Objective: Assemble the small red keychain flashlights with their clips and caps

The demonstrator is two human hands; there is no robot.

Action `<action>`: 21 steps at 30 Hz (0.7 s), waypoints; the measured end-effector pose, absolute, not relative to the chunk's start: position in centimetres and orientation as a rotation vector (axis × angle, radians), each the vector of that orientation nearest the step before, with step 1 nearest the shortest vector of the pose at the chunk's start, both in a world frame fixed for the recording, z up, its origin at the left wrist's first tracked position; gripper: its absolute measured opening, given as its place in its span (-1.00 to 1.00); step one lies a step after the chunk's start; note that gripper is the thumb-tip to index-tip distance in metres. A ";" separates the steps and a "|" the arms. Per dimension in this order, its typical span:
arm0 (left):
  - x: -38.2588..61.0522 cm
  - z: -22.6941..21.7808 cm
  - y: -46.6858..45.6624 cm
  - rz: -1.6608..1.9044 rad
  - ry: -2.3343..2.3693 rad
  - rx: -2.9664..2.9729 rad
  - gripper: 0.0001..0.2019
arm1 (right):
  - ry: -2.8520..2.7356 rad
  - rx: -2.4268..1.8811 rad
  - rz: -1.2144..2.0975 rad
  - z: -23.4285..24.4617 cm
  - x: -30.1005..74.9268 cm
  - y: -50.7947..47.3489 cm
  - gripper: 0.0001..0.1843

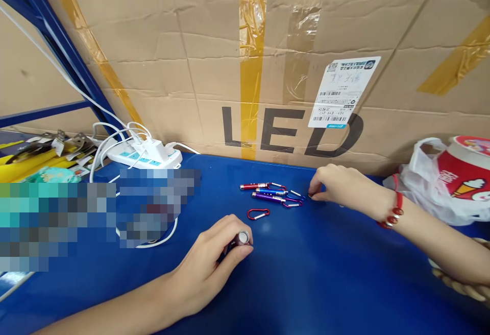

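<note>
My left hand (210, 261) rests on the blue table (314, 273) and grips a small dark keychain flashlight (240, 239), its silver end pointing right. My right hand (337, 184), with a red bead bracelet at the wrist, reaches to the table's far side and pinches a tiny dark part (311, 195) at its fingertips. Just left of it lie a red flashlight (254, 186), a blue flashlight (271, 191) and a purple flashlight (268, 197) with carabiners attached. A loose red carabiner (258, 214) lies between my hands.
A big cardboard box (268, 59) marked LED stands along the table's back edge. A white power strip (143, 156) with plugs and cables sits at the back left. A white plastic bag (432, 192) holding a red cup (465, 169) is at the right. A blurred area covers the left.
</note>
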State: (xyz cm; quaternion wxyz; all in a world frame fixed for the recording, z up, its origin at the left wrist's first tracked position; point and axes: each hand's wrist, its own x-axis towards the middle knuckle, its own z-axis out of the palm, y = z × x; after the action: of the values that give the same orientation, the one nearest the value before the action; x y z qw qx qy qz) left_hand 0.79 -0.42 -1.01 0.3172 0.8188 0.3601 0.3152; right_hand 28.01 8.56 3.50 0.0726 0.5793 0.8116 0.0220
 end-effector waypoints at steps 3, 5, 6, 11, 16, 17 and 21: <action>0.8 -1.1 -0.4 0.825 0.942 2.111 -0.86 | 2.470 1.717 0.133 3.0 27.6 8.4 -0.84; 0.8 -1.1 -0.4 0.820 0.942 2.091 -0.86 | 2.486 1.700 0.165 2.8 27.3 8.2 -0.81; 0.8 -1.1 -0.4 0.819 0.949 2.080 -0.86 | 2.491 1.695 0.180 2.7 27.2 8.2 -0.80; 0.9 -0.8 -0.7 0.781 0.971 2.018 -0.86 | 2.492 1.687 0.238 3.2 26.6 8.0 -0.78; 0.9 -0.6 -0.6 0.745 0.959 2.060 -0.83 | 2.847 1.678 0.276 4.2 25.7 6.3 -0.87; 0.9 -0.7 -0.6 0.748 0.956 2.091 -0.83 | 2.991 1.621 0.251 4.2 25.3 5.7 -0.87; 0.9 -0.9 -0.5 0.717 0.934 2.236 -0.85 | 3.501 1.160 -0.200 3.8 23.3 3.2 -0.90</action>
State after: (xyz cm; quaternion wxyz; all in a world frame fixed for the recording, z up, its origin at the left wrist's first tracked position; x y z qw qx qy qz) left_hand 0.89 -0.46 -0.94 0.3022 0.8434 0.3522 0.2706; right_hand 23.28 3.18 3.79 -0.2727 0.3022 0.9119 -0.0520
